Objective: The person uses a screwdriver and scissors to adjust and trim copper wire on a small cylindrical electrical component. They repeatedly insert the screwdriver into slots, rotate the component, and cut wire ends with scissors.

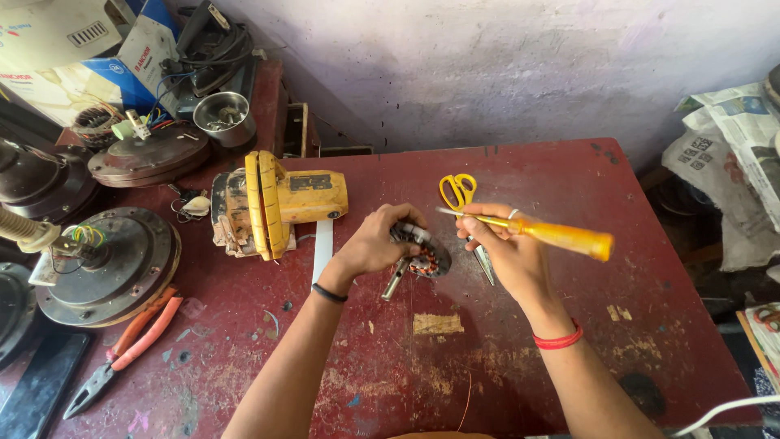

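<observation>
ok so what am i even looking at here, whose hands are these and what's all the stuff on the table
One picture, from a camera worn on a person's head, looking down at their own bare hands over a worn red table. The left hand grips a small motor core with copper windings and a metal shaft. The right hand holds a yellow-handled screwdriver. Yellow-handled scissors lie behind the hands, a yellow power tool to their left, orange pliers near the left edge, beside round fan motors.
</observation>
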